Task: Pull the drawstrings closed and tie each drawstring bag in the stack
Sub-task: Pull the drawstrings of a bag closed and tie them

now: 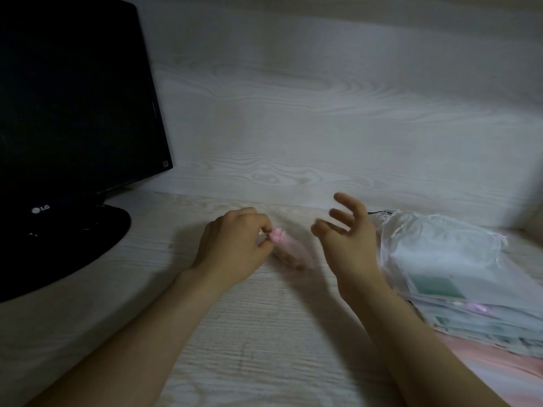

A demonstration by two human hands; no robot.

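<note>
On the pale desk [235,333], the left hand [232,245] pinches the bunched neck of a small pink drawstring bag [292,254]; the right hand [349,239] hangs beside it, fingers spread, holding nothing; the stack of bags [446,259] on the right looks not yet tied.

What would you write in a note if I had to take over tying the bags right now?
Left hand: pinches the gathered neck of the small pink bag, which lies on the desk.
Right hand: open, holds nothing, raised between the pink bag and the stack of bags at the right.
Done: pink bag's mouth looks pulled shut; the blur hides any knot.
Left: check that knot, then do the stack.
</note>
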